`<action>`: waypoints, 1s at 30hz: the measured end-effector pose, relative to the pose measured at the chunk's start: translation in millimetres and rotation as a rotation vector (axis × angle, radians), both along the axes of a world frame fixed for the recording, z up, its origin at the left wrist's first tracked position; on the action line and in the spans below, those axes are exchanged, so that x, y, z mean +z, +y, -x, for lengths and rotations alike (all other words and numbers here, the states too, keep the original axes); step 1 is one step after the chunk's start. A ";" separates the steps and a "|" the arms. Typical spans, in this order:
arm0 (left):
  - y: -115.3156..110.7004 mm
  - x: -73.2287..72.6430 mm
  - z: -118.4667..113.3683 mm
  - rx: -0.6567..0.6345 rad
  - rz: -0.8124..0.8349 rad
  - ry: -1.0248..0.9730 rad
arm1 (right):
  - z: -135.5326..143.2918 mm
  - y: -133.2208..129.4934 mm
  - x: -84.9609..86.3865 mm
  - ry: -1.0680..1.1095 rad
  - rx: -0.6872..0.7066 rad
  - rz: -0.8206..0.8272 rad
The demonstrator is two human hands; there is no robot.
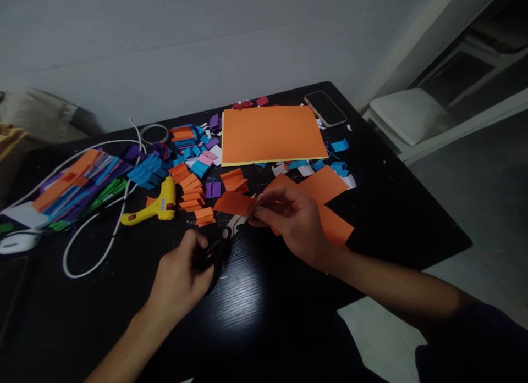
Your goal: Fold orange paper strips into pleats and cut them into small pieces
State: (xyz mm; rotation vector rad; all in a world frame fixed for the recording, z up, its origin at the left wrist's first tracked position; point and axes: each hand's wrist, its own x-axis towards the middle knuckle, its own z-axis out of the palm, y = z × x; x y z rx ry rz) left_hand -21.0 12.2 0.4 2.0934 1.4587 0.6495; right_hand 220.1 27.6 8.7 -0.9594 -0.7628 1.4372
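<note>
My left hand [183,276] grips the black handles of a pair of scissors [225,237], whose blades point up and right into an orange paper piece [325,193]. My right hand [291,218] pinches that orange paper near the blade tips, holding it just above the black table [256,317]. A small orange strip [233,203] sticks out to the left of my right fingers.
A large orange sheet [270,134] lies further back, with a phone [325,108] beside it. Several folded orange, blue and purple paper pieces [193,168] are scattered at centre left. A yellow glue gun [154,206] with a white cord [97,245] lies left. A white chair [406,116] stands right.
</note>
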 end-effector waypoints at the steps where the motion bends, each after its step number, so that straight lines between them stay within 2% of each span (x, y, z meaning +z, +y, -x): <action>1: -0.2 0.4 -0.3 0.001 -0.002 -0.001 | -0.1 0.2 -0.2 0.000 0.000 -0.002; 10: -0.5 1.6 -1.7 0.032 0.008 0.004 | 0.0 0.8 -1.1 -0.009 -0.007 -0.002; 20: -0.7 -2.1 -0.1 -0.001 -0.053 -0.007 | 0.5 0.1 -1.6 -0.001 -0.010 -0.010; 30: -0.3 0.6 -0.9 0.016 -0.030 -0.017 | 1.1 1.1 -2.6 -0.003 -0.024 -0.005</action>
